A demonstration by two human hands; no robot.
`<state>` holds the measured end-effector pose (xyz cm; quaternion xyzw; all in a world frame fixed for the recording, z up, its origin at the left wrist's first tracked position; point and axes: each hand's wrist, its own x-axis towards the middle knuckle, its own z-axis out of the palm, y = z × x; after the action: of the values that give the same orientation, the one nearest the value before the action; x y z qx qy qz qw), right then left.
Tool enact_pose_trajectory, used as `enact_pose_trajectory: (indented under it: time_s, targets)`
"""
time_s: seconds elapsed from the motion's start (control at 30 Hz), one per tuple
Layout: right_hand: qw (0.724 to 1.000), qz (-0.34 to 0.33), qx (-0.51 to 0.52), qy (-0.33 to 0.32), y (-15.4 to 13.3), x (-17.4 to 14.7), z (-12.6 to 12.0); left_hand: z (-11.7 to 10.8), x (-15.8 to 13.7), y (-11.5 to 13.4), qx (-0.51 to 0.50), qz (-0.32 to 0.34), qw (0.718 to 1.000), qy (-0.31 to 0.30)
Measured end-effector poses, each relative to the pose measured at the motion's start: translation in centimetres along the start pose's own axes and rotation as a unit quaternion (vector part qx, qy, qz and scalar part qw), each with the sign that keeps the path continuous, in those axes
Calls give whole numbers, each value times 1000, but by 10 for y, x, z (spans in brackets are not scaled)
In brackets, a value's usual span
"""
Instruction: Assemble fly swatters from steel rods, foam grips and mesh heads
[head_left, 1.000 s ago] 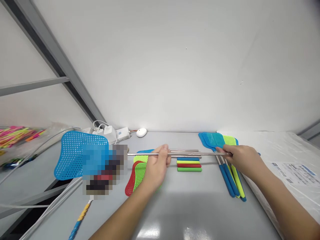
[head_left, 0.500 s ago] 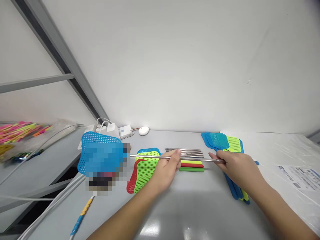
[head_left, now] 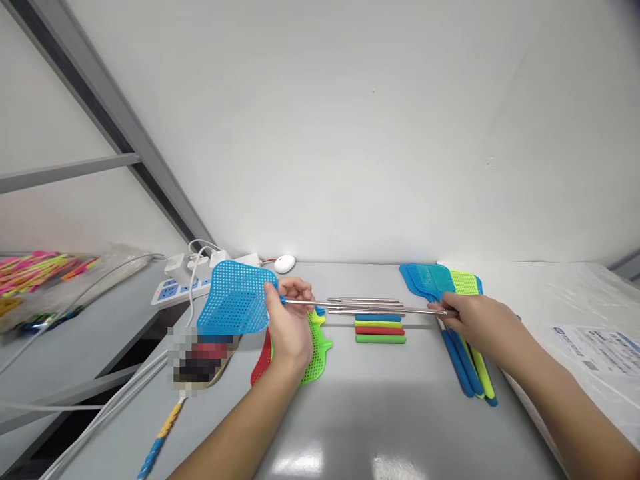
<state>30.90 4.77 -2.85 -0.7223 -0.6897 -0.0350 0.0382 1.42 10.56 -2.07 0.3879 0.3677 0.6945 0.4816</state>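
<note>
My left hand (head_left: 289,327) grips the neck of a blue fly-swatter head (head_left: 235,299), where a thin metal rod (head_left: 365,305) enters it. My right hand (head_left: 475,319) pinches the rod's other end, so the rod hangs level above the grey table (head_left: 360,413). Under my left hand lie loose red and green swatter heads (head_left: 314,350). Spare metal rods (head_left: 367,309) and a row of blue, yellow, red and green foam grips (head_left: 380,329) lie between my hands.
Finished blue and green swatters (head_left: 457,313) are piled under my right hand. A power strip (head_left: 183,283), a white mouse (head_left: 285,264) and cables sit at the back left. A bag of coloured parts (head_left: 35,280) lies far left, and plastic-wrapped sheets (head_left: 575,320) at right.
The blue swatter head has slid right along the rod toward my right hand. My left hand shifted left from mid-rod to the head's neck.
</note>
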Motion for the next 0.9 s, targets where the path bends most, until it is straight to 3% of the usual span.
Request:
enact_pose_trajectory:
  time_s: [0.17,0.27,0.4,0.53,0.6,0.73,0.83,0.9]
  targets:
    - [995,5,-50,82,-10,-7,-4,2,-10,-6,-37,15,999,9]
    - [990,-3,-54,128,-36,-17,-5,9,-28,-13,-25,-10,998,-63]
    - [992,-95,-25,83,-75,-32,-1,18,-52,-21,-14,-26,988,-153]
    - [988,-101,15,113,-79,-35,0,19,-56,-22,28,-49,981,-186]
    - [986,-89,27,140,-68,-31,0,17,-51,-21,25,-66,984,-165]
    - [982,-71,35,169,-45,-22,0,11,-29,-12,-63,-84,994,-41]
    - [980,-58,46,184,-31,-16,1,5,-7,-1,-126,-63,989,38]
    - [978,-87,53,183,-27,-13,1,0,6,6,-151,-43,985,72]
